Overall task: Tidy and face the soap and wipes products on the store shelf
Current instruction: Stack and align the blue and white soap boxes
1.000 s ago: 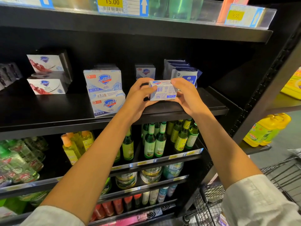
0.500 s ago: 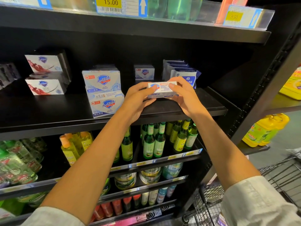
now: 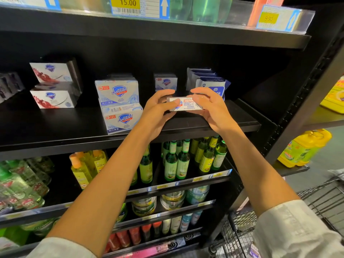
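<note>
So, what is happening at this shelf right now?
A person holds a small white rectangular soap box with both hands, left hand and right hand, just above the black metal shelf. It is not yet set down. To the left stand two stacked white-and-blue soap boxes; blue-and-white wipes packs stand behind.

Below the soap level, a row of dark green glass bottles with pale labels [image 3: 176, 161] stands upright at the shelf front, and just left of them are yellow plastic bottles with orange caps [image 3: 81, 168]. One level lower sit squat clear jars with yellowish lids [image 3: 145, 204]. On the neighbouring rack to the right stands a yellow plastic jug of liquid [image 3: 303, 148]. A wire shopping cart [image 3: 240, 231] is parked at the lower right. Up top, a yellow price tag reading 15.00 [image 3: 126, 2] is clipped to the shelf edge.
</note>
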Available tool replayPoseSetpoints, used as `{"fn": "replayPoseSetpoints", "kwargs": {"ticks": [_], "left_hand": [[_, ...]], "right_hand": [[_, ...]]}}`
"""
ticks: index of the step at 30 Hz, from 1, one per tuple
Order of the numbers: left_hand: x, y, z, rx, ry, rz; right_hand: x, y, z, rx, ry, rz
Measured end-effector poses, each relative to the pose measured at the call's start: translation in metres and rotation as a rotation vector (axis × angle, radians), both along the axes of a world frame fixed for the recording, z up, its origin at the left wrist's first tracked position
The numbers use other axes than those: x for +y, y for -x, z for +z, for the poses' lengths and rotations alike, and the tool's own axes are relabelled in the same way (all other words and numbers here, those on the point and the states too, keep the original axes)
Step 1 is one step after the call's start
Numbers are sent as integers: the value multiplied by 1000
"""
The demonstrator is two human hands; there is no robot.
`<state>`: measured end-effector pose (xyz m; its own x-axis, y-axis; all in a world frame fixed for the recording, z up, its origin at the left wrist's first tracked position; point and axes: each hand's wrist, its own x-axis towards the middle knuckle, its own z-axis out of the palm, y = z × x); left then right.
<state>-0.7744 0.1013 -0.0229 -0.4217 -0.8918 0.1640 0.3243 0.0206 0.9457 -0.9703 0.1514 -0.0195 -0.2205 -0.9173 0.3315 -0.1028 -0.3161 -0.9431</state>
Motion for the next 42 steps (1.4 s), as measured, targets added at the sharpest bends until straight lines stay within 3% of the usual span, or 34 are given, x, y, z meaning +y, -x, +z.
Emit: {"fn": "replayPoseSetpoints", "kwargs": {"ticks": [7, 24, 32, 38, 42], "left_hand": [[-3, 1, 2, 33, -105, -6], [2, 1, -2, -16, 114, 43], [2, 3, -1, -78, 89, 55], [1, 5, -3, -178, 136, 152], [4, 4, -4, -199, 198, 252]], "right_hand": [[3, -2, 1, 27, 24, 21], [0, -3, 3, 27, -75, 42], [6, -3, 3, -18, -2, 71], [3, -1, 1, 91, -5, -14], [11, 2, -1, 297, -30, -151]]}}
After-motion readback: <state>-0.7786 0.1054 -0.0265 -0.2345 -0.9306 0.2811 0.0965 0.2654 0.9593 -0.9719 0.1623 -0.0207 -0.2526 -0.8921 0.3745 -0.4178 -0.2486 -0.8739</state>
